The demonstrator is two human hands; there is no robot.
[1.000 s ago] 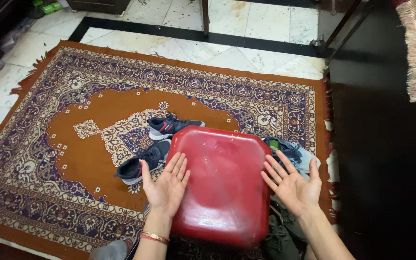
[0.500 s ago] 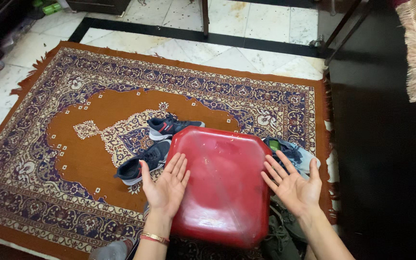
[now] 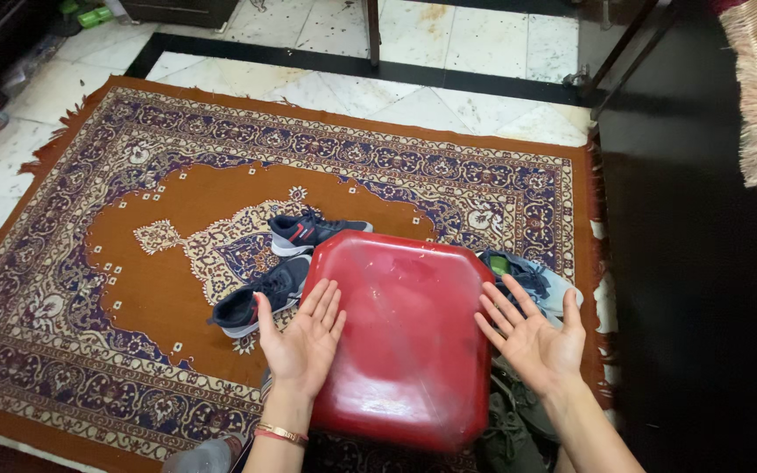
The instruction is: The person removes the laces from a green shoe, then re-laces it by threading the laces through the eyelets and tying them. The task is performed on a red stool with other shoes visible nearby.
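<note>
A glossy red plastic stool top (image 3: 405, 337) fills the space right in front of me, standing on a patterned orange and navy rug (image 3: 133, 245). My left hand (image 3: 301, 337) hovers palm up over the stool's left edge, fingers spread, holding nothing. My right hand (image 3: 534, 337) is also palm up and empty, just off the stool's right edge. A bracelet circles my left wrist. Two dark navy sneakers (image 3: 284, 263) lie on the rug just beyond and left of the stool.
A grey and blue shoe (image 3: 532, 280) lies to the right of the stool, and an olive shoe (image 3: 512, 434) sits below my right hand. A dark cabinet (image 3: 694, 263) stands at the right. White tiled floor (image 3: 449, 44) lies beyond the rug.
</note>
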